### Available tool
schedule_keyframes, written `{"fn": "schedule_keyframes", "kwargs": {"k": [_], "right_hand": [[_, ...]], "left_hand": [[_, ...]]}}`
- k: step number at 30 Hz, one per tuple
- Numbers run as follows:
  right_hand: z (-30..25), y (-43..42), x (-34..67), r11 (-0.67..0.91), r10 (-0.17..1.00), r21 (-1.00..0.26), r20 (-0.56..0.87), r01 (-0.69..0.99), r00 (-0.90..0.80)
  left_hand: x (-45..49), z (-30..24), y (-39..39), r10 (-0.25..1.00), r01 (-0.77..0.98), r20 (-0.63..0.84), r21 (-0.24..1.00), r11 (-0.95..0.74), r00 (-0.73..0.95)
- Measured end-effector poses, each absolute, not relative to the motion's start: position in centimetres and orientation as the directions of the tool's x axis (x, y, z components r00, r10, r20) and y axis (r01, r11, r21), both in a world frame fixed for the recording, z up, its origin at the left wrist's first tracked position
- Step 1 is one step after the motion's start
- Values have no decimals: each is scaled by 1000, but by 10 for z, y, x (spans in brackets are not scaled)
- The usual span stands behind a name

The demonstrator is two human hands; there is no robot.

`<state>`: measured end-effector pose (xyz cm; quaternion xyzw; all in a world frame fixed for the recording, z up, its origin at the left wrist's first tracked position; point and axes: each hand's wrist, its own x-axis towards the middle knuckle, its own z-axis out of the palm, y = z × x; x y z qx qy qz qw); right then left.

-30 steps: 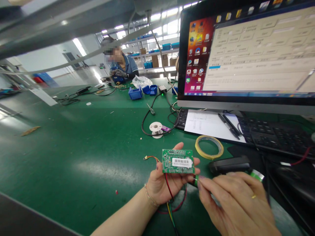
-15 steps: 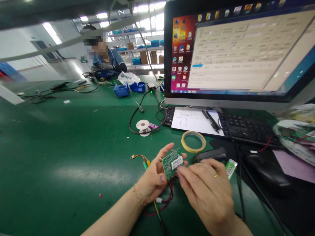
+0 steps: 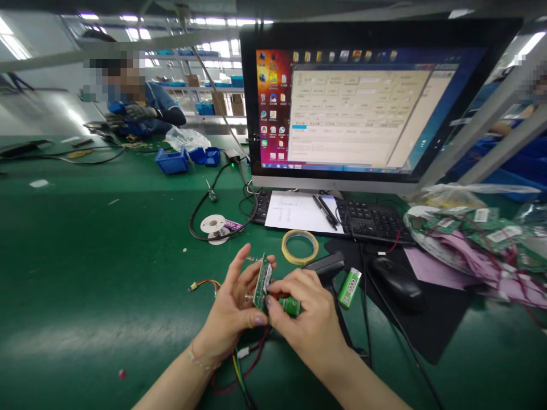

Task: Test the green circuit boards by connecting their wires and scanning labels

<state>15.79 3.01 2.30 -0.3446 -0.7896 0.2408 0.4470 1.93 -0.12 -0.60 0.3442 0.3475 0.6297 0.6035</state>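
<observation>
Far back on the green worktop (image 3: 85, 239) stand three small blue bins (image 3: 172, 161); what lies in them you cannot make out, and a crumpled clear bag (image 3: 187, 138) sits just behind them. At your right, a clear plastic bag (image 3: 465, 228) holds a heap of green circuit boards with red wires, too tangled to count. Your left hand (image 3: 233, 310) grips one circuit board (image 3: 261, 282) with its fingers closed on the lower edge; the board stands on edge, turned nearly edge-on to you, its long axis running up and slightly away toward the monitor (image 3: 363, 108). Your right hand (image 3: 310, 322) has its fingers pinched around a green battery (image 3: 291, 306) pressed against the board's right face, the battery lying crosswise to the board. Red, yellow and green wires (image 3: 241, 370) hang from the board below your hands. A second green battery (image 3: 350, 288) lies on the worktop just right of your hands, beside a black scanner (image 3: 327, 265). One roll of yellow tape (image 3: 299, 247) lies flat just beyond the board, one white spool (image 3: 213, 226) sits to its left, and two pens (image 3: 325, 211) rest on a sheet of paper (image 3: 294, 212) over the keyboard (image 3: 371, 219). One mouse (image 3: 395, 282) lies to the right.
</observation>
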Motion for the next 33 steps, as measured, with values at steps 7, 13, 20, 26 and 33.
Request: {"fn": "schedule_keyframes", "kwargs": {"k": [7, 13, 20, 26, 33], "right_hand": [[21, 32, 159, 644, 763, -694, 553, 323, -334], [20, 31, 159, 675, 738, -644, 583, 361, -340], [20, 33, 159, 623, 782, -675, 539, 395, -314], [19, 38, 162, 477, 878, -784, 409, 396, -248], [21, 47, 165, 269, 945, -932, 205, 244, -256]], "left_hand": [[19, -10, 0, 992, -461, 126, 879, -126, -31], [16, -16, 0, 985, -388, 170, 907, -161, -13], [17, -16, 0, 987, -387, 159, 910, -147, 0], [17, -9, -1, 992, -515, 81, 857, -21, 95], [17, -2, -5, 980, -687, 16, 716, 127, 198]]}}
